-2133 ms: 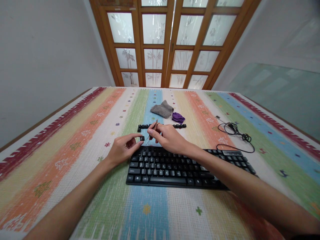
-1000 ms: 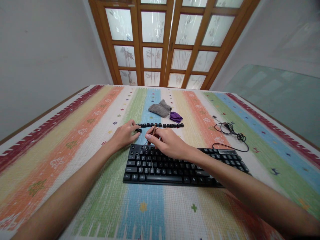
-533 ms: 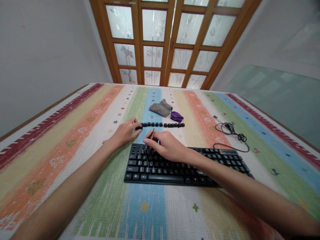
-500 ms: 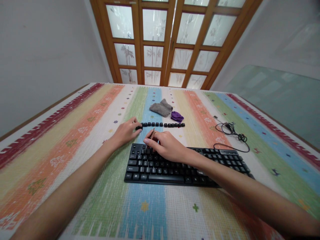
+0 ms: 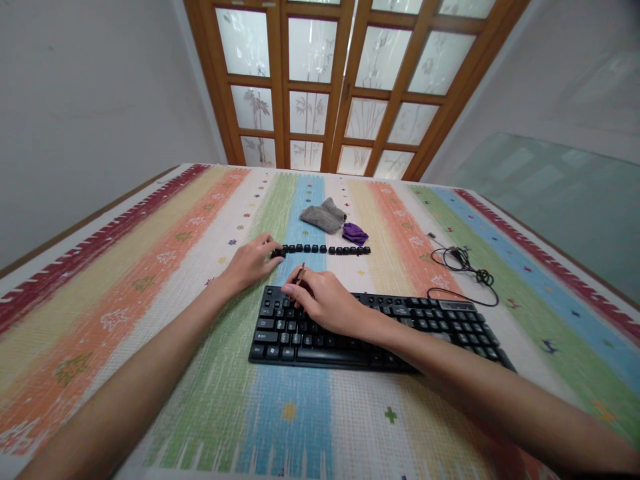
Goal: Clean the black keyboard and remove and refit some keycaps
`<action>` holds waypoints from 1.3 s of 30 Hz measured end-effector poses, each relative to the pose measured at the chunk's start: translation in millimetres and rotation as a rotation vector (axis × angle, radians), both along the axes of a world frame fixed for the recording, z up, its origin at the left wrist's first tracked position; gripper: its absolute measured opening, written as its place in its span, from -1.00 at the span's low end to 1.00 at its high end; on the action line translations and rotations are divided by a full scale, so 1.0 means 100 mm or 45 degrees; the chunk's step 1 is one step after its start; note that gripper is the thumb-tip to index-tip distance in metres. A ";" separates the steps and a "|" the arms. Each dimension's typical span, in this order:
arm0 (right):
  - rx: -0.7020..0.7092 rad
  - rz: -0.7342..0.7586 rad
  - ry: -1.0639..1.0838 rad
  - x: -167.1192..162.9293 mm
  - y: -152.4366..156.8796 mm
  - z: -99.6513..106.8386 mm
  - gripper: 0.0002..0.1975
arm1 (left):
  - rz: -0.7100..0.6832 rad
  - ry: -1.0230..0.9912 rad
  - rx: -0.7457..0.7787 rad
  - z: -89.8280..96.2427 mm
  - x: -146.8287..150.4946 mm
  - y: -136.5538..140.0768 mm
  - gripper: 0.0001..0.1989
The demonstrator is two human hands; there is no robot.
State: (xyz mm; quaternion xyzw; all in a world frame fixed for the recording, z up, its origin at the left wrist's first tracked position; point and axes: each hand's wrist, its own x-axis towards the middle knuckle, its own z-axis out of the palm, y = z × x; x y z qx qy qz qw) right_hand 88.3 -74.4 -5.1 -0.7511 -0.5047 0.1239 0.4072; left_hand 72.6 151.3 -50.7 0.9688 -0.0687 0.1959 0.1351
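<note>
A black keyboard (image 5: 335, 357) lies flat in front of me, and several black keycaps (image 5: 315, 249) stand in a row on the cloth beyond it. At the row's left end, my left hand (image 5: 253, 262) has its thumb and fingers closed around a keycap (image 5: 278, 253). Over the keyboard's upper left keys, my right hand (image 5: 327, 300) is closed on a thin brown tool (image 5: 301, 273), whose upper end sticks out above the fingers. The tool's lower end and exact kind are hidden by the hand.
A grey cloth (image 5: 324, 217) and a crumpled purple cloth (image 5: 355, 233) lie behind the keycap row. On the right is the keyboard's coiled black cable (image 5: 465, 262). A striped tablecloth (image 5: 195, 393) covers the table; wood-framed glass doors (image 5: 310, 107) stand beyond.
My right hand has moved slightly left and nearer to me over the keyboard, with the tool still in it. My left hand stays at the end of the keycap row.
</note>
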 end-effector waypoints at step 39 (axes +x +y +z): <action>-0.166 -0.088 0.146 0.42 0.22 -0.07 -0.51 | -0.170 -0.051 -0.360 -0.06 -0.46 -0.33 -0.66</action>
